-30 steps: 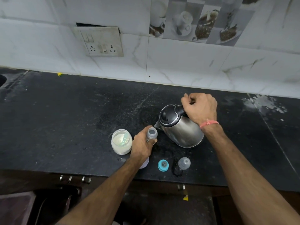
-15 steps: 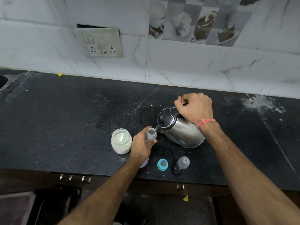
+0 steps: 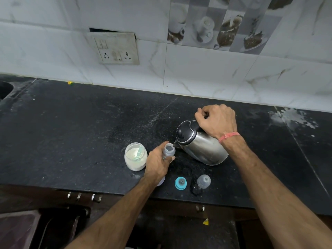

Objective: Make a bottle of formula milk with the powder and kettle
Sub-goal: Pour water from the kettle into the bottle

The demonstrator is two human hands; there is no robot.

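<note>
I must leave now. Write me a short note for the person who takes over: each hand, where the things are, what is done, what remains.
Left hand grips the open baby bottle, upright on the counter.
Right hand holds the kettle by its handle, tilted, spout at the bottle's mouth.
Powder jar stands open left of the bottle, scoop inside. Blue teat ring and clear cap lie near the front edge.
Left: finish pouring, add powder if needed, close the bottle.

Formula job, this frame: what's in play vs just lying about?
In play:
left hand gripping bottle
right hand tilting kettle
powder jar with scoop
teal teat ring
clear cap

Lying about:
wall socket
drawer handles
white spill
</note>
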